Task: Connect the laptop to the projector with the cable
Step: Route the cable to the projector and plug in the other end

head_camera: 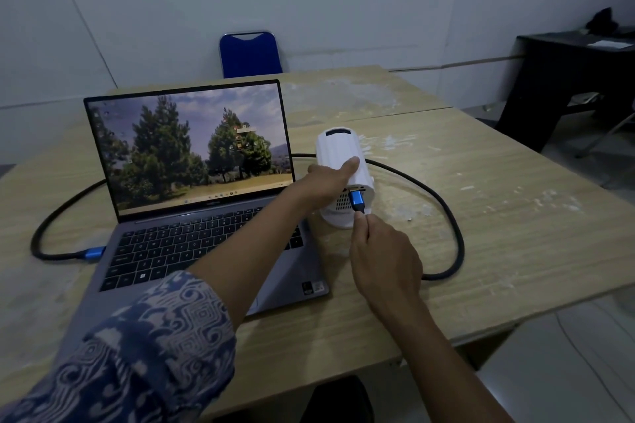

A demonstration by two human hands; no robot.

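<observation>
An open grey laptop stands on the wooden table, its screen lit with a picture of trees. To its right stands a small white projector. My left hand rests on the projector's side and top, steadying it. My right hand pinches the blue plug of the black cable, and the plug's tip sits at the port on the projector's near face. The cable loops right, runs behind both devices, and its other blue plug sits at the laptop's left edge.
A blue chair stands behind the table against the white wall. A dark desk with papers stands at the right. The table's right edge drops to a tiled floor.
</observation>
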